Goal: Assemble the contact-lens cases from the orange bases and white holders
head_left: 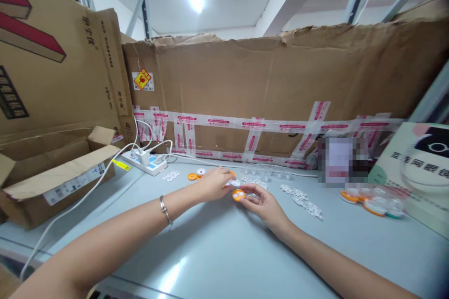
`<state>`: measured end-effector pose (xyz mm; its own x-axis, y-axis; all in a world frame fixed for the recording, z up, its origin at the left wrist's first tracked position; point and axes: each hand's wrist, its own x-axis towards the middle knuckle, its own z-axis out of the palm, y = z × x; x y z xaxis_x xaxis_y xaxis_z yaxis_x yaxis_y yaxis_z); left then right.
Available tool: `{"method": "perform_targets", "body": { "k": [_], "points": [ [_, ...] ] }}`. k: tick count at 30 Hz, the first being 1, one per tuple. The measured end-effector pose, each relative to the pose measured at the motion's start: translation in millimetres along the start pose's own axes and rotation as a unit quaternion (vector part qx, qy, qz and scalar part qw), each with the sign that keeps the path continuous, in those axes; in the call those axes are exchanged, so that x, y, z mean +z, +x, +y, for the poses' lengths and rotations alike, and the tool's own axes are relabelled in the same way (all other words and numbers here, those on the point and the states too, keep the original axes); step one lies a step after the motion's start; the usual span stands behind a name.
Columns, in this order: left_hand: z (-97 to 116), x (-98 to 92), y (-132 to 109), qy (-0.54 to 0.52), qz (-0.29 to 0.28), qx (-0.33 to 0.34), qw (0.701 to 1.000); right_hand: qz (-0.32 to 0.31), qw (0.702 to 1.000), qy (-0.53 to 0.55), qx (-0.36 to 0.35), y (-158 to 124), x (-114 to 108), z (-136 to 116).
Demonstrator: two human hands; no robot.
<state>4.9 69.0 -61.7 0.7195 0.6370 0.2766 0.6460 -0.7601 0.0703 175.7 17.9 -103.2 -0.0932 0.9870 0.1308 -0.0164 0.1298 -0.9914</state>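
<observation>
My right hand [264, 205] pinches a small orange round case [238, 195] between thumb and fingers. Two white round spots show on the case's face. Just above it, the closed fingers of my left hand [212, 184] are on a white round piece [234, 182] with some orange beside it; its exact kind is unclear. Left of that hand lie an orange ring-shaped piece [191, 176] and a white ring-shaped piece [200, 171]. Behind my right hand are small clear plastic parts [266, 173] and flat white pieces with dark dots [307, 203].
A power strip [149, 162] with white cables stands at the back left, near small white pieces [170, 176] and an open cardboard box [56, 173]. Orange and clear round cases [375, 203] sit at right before a pale green box [417, 173]. Tall cardboard [245, 74] walls the back.
</observation>
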Motion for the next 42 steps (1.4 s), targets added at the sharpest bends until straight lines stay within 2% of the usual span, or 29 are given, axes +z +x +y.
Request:
{"method": "perform_targets", "body": {
  "k": [5, 11, 14, 17, 21, 23, 25, 27, 29, 32, 36, 39, 42],
  "points": [
    [4, 0.1, 25, 0.026, -0.05, 0.015, 0.998, -0.009, 0.999, 0.021, -0.024, -1, -1, 0],
    [2, 6.2, 34, 0.003, -0.08, 0.023, 0.997, -0.016, 0.998, 0.036, -0.041, -1, -3, -1],
    [0, 9.0, 37, -0.028, -0.065, 0.009, 0.997, -0.013, 0.998, 0.036, -0.039, -1, -4, -1],
    [-4, 6.4, 34, -0.082, -0.023, -0.014, 0.996, -0.011, 0.998, 0.033, -0.05, -1, -5, -1],
    [-8, -3.0, 19, -0.168, 0.02, -0.062, 0.984, -0.007, 0.998, 0.031, -0.053, -3, -6, -3],
    [-8, -6.6, 6, -0.255, 0.018, -0.1, 0.962, -0.003, 0.999, 0.027, -0.046, -3, -5, -4],
    [-6, -8.0, -7, -0.42, 0.016, -0.15, 0.895, 0.001, 0.999, 0.023, -0.037, -4, -4, -6],
    [-2, -7.3, -18, -0.541, 0.019, -0.18, 0.821, 0.006, 0.999, 0.02, -0.028, -4, -3, -7],
    [2, -4.6, -25, -0.591, 0.024, -0.194, 0.783, 0.006, 1.0, 0.015, -0.02, -5, -2, -7],
    [7, 1.1, -29, -0.62, 0.039, -0.196, 0.758, -0.001, 1.0, 0.003, -0.017, -6, -1, -5],
    [12, 7.1, -28, -0.634, 0.06, -0.209, 0.742, -0.01, 0.999, -0.02, -0.039, -6, 0, 0],
    [14, 8.0, -29, -0.63, 0.056, -0.22, 0.743, -0.012, 0.998, -0.033, -0.048, -6, 0, 3],
    [14, 7.8, -30, -0.635, 0.025, -0.199, 0.746, -0.014, 0.998, -0.042, -0.051, -7, 0, 3]
  ]
}}
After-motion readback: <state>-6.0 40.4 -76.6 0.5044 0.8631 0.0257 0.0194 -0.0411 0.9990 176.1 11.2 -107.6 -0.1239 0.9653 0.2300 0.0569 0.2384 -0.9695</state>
